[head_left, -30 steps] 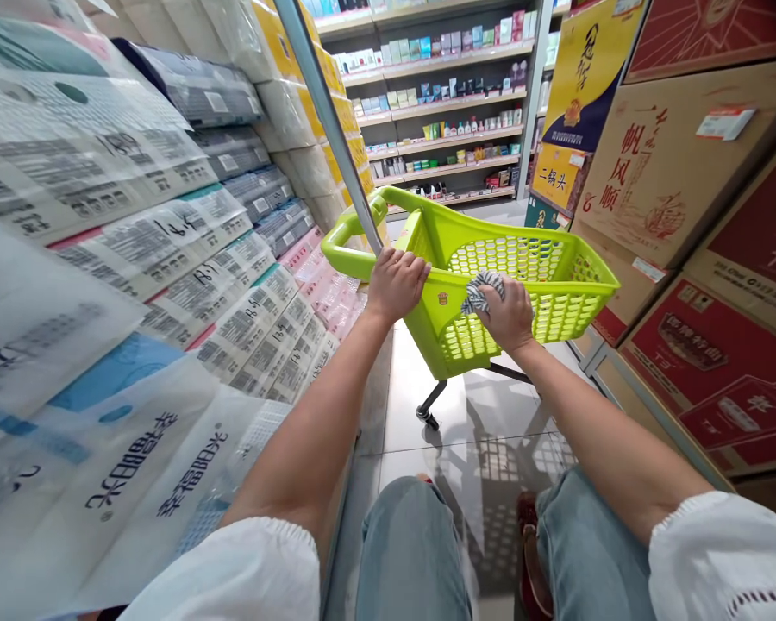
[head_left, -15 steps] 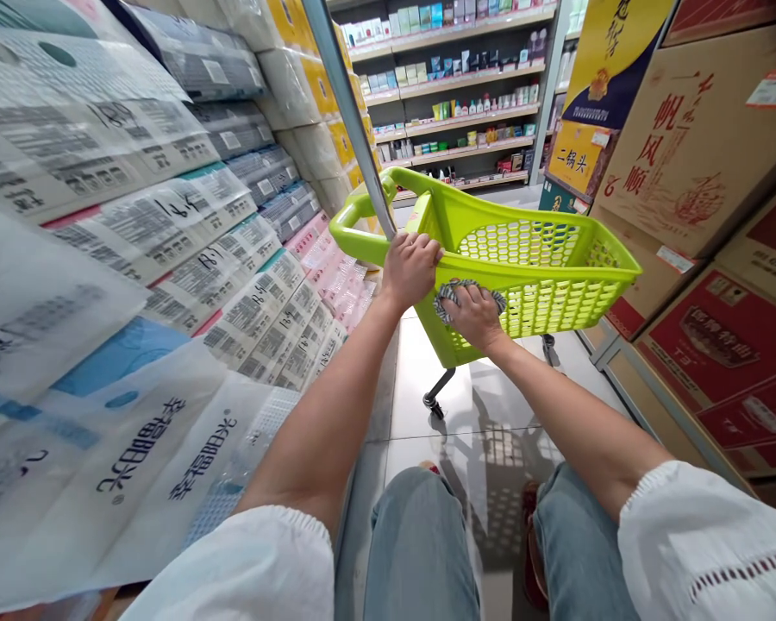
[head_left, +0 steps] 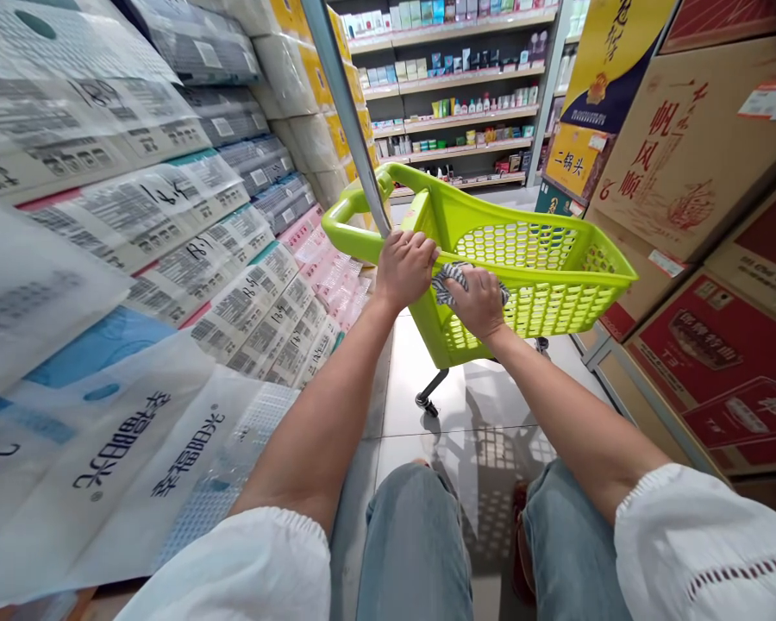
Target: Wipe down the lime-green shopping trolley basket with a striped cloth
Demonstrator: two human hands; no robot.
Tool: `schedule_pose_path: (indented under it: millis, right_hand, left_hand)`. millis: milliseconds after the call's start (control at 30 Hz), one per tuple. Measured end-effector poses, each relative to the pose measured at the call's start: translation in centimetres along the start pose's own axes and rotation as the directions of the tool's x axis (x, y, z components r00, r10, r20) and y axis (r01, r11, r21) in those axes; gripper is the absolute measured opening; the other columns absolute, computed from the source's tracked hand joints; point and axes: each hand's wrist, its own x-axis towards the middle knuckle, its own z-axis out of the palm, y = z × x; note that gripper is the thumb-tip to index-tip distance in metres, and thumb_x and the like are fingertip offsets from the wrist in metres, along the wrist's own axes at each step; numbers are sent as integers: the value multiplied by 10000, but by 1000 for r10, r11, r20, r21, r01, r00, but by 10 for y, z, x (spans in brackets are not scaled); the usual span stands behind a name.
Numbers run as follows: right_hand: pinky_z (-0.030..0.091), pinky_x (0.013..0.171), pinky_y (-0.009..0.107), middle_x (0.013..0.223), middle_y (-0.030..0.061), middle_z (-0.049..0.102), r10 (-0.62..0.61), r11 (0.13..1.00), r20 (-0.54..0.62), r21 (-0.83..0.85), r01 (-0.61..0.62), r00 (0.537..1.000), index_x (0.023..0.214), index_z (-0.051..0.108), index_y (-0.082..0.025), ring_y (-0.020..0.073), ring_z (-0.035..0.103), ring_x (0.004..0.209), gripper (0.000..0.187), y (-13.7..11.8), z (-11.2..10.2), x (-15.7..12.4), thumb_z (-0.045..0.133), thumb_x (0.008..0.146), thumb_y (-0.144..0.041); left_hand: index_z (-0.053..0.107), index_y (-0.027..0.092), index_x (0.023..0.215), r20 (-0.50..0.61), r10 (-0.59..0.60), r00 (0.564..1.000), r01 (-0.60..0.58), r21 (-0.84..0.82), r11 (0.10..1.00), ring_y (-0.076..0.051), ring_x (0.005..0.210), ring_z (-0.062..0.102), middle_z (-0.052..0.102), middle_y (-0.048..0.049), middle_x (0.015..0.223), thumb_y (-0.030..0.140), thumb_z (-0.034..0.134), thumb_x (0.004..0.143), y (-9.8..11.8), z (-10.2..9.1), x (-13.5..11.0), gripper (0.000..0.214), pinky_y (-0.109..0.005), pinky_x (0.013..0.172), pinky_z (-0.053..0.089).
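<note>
A lime-green plastic shopping basket cart [head_left: 549,285] on small castors stands in front of me, its latticed side facing my knees. My left hand [head_left: 406,266] is closed over the cart's top rim, beside the foot of a slanting metal pole [head_left: 355,112]. In my right hand [head_left: 477,300] is a crumpled grey-and-white striped cloth [head_left: 445,283], pressed against the upper side of the cart just below the rim. Part of the cloth is hidden under my fingers.
Wrapped paper packs [head_left: 187,267] are stacked along the left. Cardboard cartons [head_left: 691,155] rise on the right. Shelves [head_left: 472,82] with small boxes and bottles stand behind the cart. A castor [head_left: 428,404] rests on the tiled floor [head_left: 397,423].
The right hand and cloth have shifted slightly up the cart's side towards the rim. My left hand keeps its grip. The whole view has moved a little.
</note>
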Motion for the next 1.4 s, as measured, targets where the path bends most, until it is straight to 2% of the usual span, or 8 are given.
schedule_pose_path:
  millis: [167,433,667,900,1100,1200,1300,1400]
  right_hand:
    - [329,830,385,1187,99,584,-108,994,155,33,104,982,1043,649,-248,247,469,997,250,-13,2,-15,454,905,-322]
    - [323,888,403,1232,97,552,10,999,-50,54,-7,999,1125,624,-265,255,443,1088,288,-6,-6,9,423,921,-294]
    - [309,808,373,1094,101,590,-61,996,151,74,51,987,1058,645,-240,238,456,958,251,-14,-4,-14,502,876,-336]
    - [294,845,384,1197,106,540,15,998,30,62,-16,999,1122,623,-268,259,427,1024,299,-1,-21,4,496,882,-394]
    - [312,797,362,1126,95,561,-31,997,144,71,21,989,1056,646,-262,251,435,962,270,-5,-14,-11,574,826,-384]
    - [328,802,349,1077,89,561,-41,994,146,109,25,988,1050,646,-261,248,439,957,295,0,-19,-14,595,803,-414]
    - [335,841,349,1095,90,548,-24,991,85,134,13,996,1085,641,-265,250,439,988,322,11,-26,-13,577,812,-424]
    - [334,863,356,1125,96,538,6,991,44,130,-12,999,1084,648,-262,258,434,1023,313,20,-29,-16,555,826,-413]
  left_hand:
    - [610,193,980,-4,-11,1000,11,-45,999,-245,1003,536,629,-92,962,358,281,954,-3,-3,0,369,-435,967,324]
    - [600,193,945,-18,-33,999,32,-66,997,-250,1003,542,621,-93,943,382,279,957,-1,-6,-6,373,-445,970,326]
    - [606,191,935,-11,-26,1000,25,-39,999,-239,988,547,629,-87,923,360,268,960,-5,-10,-6,379,-431,961,332]
    - [607,198,891,-19,-34,999,34,-14,999,-233,968,553,631,-83,910,342,256,960,-3,-14,-9,386,-417,951,334]
    - [615,195,929,-5,-32,999,32,-33,999,-239,991,549,640,-91,945,346,261,956,-8,-13,-10,386,-426,961,329]
    - [618,196,979,14,-24,1000,25,-69,997,-241,1021,546,645,-93,978,340,280,954,-10,-16,-9,368,-432,980,323]
    - [581,199,1105,-25,-47,999,45,-94,995,-235,1103,514,627,-96,1093,340,305,953,-2,-20,-16,345,-426,1007,311]
    - [530,184,1187,-92,-180,979,173,-81,982,-248,1158,480,583,-122,1182,364,332,949,22,-15,-41,358,-432,998,320]
